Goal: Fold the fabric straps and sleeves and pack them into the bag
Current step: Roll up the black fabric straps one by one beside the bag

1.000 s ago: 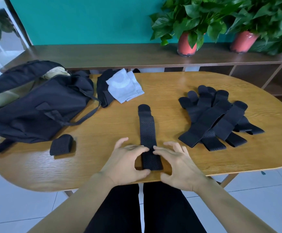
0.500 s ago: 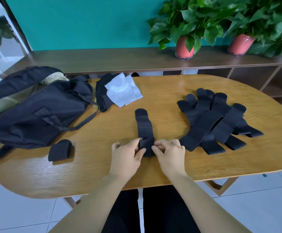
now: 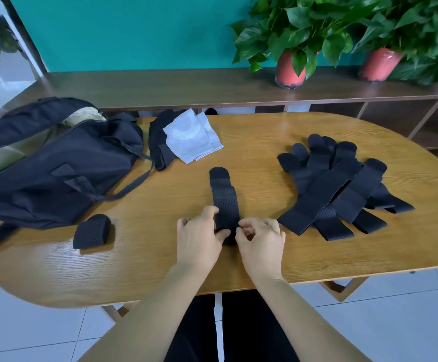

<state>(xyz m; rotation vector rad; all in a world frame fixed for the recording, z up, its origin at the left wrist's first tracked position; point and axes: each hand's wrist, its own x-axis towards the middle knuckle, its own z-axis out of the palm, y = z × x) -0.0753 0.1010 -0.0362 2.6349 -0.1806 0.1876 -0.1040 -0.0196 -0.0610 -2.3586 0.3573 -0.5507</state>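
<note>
One black perforated strap [image 3: 224, 202] lies lengthwise mid-table [image 3: 264, 142], its near end pinched from both sides by the left hand [image 3: 199, 239] and the right hand [image 3: 261, 240], fingers curled. One rolled strap [image 3: 92, 231] sits just beside the one open black bag [image 3: 56, 165] on the left. Two folded sleeves, one white sleeve [image 3: 191, 138] on one black sleeve [image 3: 159, 142], lie behind. A pile of straps [image 3: 343, 186] on the right overlaps too much to count.

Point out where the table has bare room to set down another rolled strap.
Bare wood lies along the near edge of the oval wooden table, between the small black rolled strap and the left hand; also between the white fabric sleeve and the pile of black straps. Crowded: the black bag fills the left, the pile the right.
</note>
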